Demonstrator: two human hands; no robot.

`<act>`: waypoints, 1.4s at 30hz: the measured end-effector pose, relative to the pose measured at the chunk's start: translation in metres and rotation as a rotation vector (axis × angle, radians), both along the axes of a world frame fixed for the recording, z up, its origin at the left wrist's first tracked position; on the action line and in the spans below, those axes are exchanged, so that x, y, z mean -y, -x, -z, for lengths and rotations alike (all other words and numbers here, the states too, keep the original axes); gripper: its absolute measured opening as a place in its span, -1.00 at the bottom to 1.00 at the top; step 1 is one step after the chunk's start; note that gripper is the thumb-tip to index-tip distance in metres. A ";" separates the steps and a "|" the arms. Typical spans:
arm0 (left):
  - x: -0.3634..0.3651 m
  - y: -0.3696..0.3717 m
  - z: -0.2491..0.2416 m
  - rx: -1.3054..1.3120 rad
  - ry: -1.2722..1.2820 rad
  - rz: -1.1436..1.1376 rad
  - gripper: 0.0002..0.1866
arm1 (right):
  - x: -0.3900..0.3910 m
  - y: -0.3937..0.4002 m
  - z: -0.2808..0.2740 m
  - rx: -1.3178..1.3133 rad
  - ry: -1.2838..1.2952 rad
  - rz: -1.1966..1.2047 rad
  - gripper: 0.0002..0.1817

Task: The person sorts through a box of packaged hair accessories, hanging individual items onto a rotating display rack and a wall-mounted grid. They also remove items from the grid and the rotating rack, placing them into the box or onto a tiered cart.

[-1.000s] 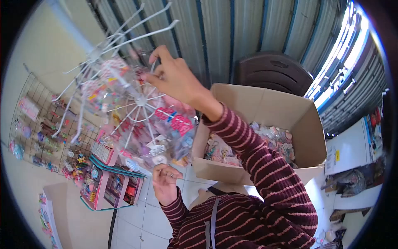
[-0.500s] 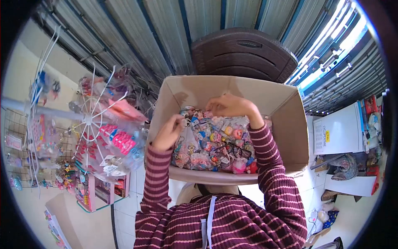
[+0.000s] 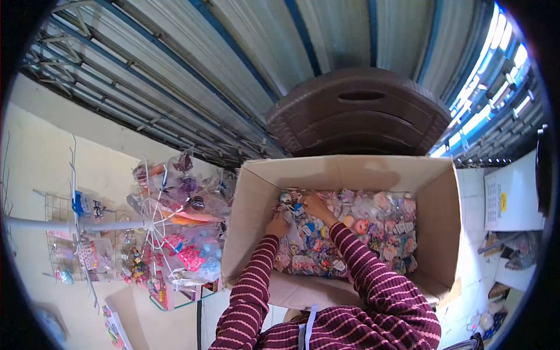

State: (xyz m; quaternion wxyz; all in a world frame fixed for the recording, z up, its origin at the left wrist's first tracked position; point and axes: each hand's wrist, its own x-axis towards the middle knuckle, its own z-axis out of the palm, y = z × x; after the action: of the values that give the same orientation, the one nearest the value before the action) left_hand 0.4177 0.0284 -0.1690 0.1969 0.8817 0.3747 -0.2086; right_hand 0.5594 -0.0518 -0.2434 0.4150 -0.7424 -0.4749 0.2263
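A large open cardboard box (image 3: 251, 198) stands before me, its floor covered with small trinkets in clear plastic packets (image 3: 350, 233), many of them pink, with some red, yellow and blue. My left hand (image 3: 278, 226) is down inside by the left wall, touching the packets there; its fingertips are lost among them. Just to its right, my right hand (image 3: 318, 209) reaches into the back left part of the pile. Its fingers are curled beside a small blue item (image 3: 298, 207); what they grip cannot be made out.
Behind the box stands a brown plastic chair (image 3: 361, 116) against a corrugated metal shutter (image 3: 332, 35). To the left, a white rotating rack (image 3: 150, 221) carries bagged accessories, with a wire grid (image 3: 58, 233) on the wall. A white box (image 3: 513, 195) stands at the right.
Both hands have gone lower into the box, and the right hand has come closer to the left. My view has tilted upward, so the box sits lower and further right.
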 end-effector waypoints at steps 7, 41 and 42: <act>0.011 0.000 0.041 -0.001 -0.160 0.132 -0.26 | -0.026 0.017 -0.015 0.073 0.203 0.015 -0.58; -0.006 -0.014 -0.121 1.360 1.535 -0.620 -0.69 | 0.067 0.007 -0.255 -1.609 -0.819 -0.182 -0.64; -0.001 -0.015 -0.131 1.430 1.621 -0.674 -0.69 | 0.069 0.005 -0.257 -1.589 -0.813 -0.160 -0.71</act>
State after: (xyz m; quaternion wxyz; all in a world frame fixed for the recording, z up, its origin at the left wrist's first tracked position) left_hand 0.4328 0.0294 -0.0383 0.9256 0.2648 0.1489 0.2258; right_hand 0.5540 -0.1204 0.0136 0.8353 -0.1271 -0.1412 0.5159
